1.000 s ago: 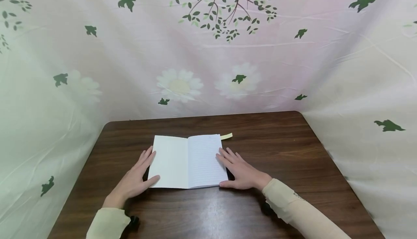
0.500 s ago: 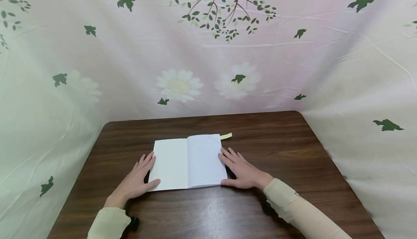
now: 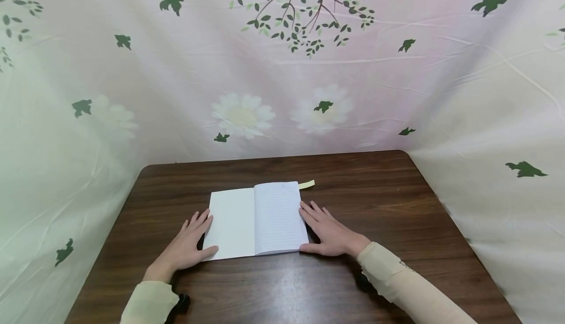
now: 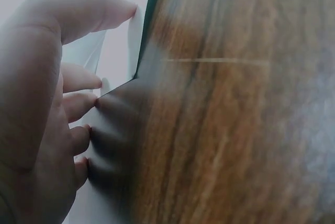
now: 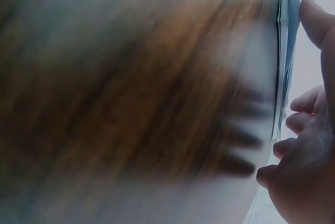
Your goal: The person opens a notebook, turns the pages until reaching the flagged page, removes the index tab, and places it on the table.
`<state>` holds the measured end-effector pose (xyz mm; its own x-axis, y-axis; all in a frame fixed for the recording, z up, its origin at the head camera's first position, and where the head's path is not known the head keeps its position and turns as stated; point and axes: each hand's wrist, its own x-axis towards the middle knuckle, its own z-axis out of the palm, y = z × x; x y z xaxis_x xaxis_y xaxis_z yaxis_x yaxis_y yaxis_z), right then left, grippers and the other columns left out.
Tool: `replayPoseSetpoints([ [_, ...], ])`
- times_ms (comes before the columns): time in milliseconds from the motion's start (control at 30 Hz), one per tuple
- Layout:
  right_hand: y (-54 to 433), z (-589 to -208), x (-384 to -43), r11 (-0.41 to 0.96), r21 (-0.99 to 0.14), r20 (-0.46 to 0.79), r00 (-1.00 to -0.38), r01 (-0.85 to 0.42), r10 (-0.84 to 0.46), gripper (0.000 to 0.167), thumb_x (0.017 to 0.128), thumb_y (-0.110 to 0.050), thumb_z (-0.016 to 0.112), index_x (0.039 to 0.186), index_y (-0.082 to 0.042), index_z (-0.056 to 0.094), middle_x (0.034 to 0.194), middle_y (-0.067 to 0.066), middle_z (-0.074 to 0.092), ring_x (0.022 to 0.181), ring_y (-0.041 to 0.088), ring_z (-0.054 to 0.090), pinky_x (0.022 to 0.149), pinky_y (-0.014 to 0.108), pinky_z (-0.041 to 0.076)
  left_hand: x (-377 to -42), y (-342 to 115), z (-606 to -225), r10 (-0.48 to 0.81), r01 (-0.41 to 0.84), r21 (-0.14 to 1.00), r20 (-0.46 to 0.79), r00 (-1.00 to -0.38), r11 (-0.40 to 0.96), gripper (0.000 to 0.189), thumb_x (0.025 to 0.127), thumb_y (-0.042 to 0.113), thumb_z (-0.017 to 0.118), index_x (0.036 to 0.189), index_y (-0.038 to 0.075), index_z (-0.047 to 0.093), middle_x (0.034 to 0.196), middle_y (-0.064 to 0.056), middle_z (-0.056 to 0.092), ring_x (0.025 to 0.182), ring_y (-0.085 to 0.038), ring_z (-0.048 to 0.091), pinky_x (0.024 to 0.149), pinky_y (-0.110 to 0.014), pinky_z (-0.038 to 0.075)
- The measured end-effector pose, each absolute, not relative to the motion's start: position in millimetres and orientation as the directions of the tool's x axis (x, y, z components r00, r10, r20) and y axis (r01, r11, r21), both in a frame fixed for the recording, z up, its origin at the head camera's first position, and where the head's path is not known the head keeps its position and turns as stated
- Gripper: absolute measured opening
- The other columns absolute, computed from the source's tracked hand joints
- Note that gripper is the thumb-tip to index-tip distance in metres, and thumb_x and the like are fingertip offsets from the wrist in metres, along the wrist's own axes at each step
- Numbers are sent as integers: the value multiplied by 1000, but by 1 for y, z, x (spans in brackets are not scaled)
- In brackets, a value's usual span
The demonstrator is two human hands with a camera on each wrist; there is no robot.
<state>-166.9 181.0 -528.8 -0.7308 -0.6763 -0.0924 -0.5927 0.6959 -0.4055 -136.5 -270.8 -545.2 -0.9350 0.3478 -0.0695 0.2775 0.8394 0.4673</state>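
An open notebook (image 3: 278, 218) lies on the brown wooden table, a blank white page on the left and a lined page on the right. A pale yellow ribbon or strip (image 3: 306, 185) sticks out past its top right corner. My left hand (image 3: 187, 245) rests at the left edge, thumb and fingertips on the blank page's margin with the fingers spread. At the right edge lies my right hand (image 3: 328, 233), its fingers extended and touching the lined page's side. In the left wrist view the thumb (image 4: 99, 12) presses near the page's corner.
The wooden table (image 3: 375, 186) has rounded far corners. Printed fabric (image 3: 282, 79) with leaves, birds and daisies hangs behind it and along both sides. A dark wrist strap piece (image 3: 183, 303) shows by the left sleeve.
The left page has flattened and its outer edge has tilted slightly towards me. My left hand has shifted a little nearer and right; the right hand has slid slightly outward.
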Motion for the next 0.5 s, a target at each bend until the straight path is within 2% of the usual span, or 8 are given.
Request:
replayPoseSetpoints([
  [500, 177, -531, -167, 690, -413, -104, -722, -594, -684, 104, 97, -70, 59, 168, -4, 19, 177, 11, 8, 162, 41, 6, 125, 68, 17, -137, -272, -548, 337, 265, 464, -77, -938, 845, 97, 94, 62, 68, 163, 3, 35, 174, -16, 21, 159, -48, 13, 123, -72, 11],
])
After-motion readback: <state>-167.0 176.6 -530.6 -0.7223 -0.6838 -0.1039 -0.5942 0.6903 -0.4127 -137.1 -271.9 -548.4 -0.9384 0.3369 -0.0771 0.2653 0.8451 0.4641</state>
